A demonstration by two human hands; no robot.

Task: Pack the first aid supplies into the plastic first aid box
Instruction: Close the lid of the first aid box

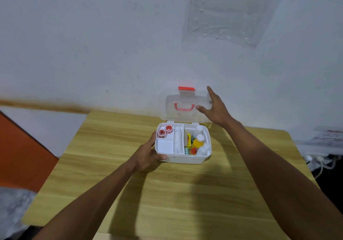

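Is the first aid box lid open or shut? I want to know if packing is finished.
Open. The clear lid stands upright behind the white box, its supplies exposed; the right hand is at its edge.

Dim, even indoor light; arm shadows fall on the table (185, 193); soft blur throughout, edges bowed by wide-angle

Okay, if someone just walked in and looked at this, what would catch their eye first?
Probably the white first aid box at mid-table, its clear lid standing open with a red handle. The left hand grips its near-left corner; the right hand is spread at the lid's right edge. Inside, a yellow bottle stands out.
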